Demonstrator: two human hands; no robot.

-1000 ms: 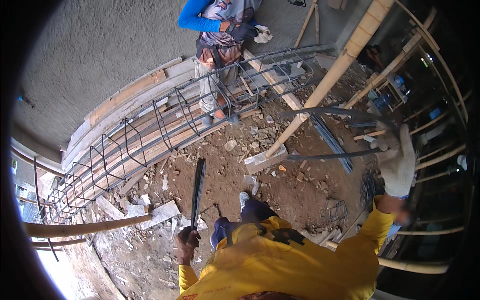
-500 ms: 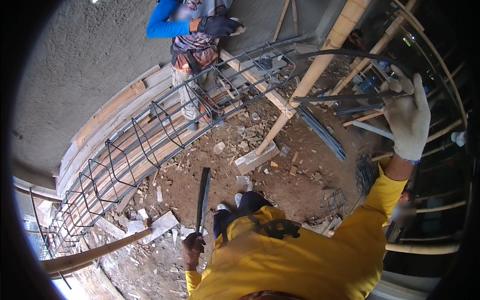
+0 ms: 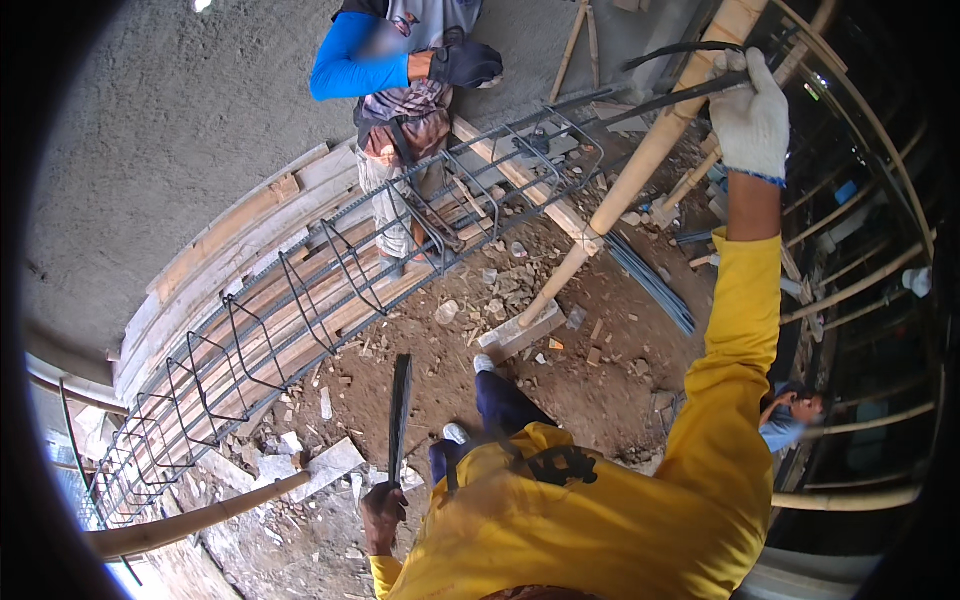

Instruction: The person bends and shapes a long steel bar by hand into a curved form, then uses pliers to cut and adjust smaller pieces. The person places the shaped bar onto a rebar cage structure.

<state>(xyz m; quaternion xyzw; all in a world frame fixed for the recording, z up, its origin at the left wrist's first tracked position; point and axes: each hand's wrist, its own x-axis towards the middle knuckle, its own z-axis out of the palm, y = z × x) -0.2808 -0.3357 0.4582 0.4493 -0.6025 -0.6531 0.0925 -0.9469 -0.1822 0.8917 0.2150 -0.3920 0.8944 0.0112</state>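
Observation:
My bare left hand (image 3: pixel 382 515) is closed around the lower end of a thin bundle of dark wires (image 3: pixel 401 410), which points upward. Raised at the upper right, my right hand (image 3: pixel 752 125) in a white knit glove is closed on dark wire strands (image 3: pixel 665 101) that reach left across a bamboo pole (image 3: pixel 650 160). One strand curves above the rest. The left tips of these strands come close to the right end of a long rebar cage (image 3: pixel 345 258), which lies over wooden planks. Whether they touch the cage, I cannot tell.
Behind the cage stands a co-worker with a blue sleeve (image 3: pixel 350 60) and dark gloves. A wooden beam (image 3: pixel 530 185) meets the bamboo pole. Loose rebars (image 3: pixel 650 280) lie on the rubble-strewn dirt. Another bamboo pole (image 3: pixel 200 515) crosses lower left. A second person (image 3: pixel 790 415) is at right.
My right hand has moved left and up with the wire strands, toward the bamboo pole. One foot has stepped forward. The left hand keeps its wire bundle almost in place.

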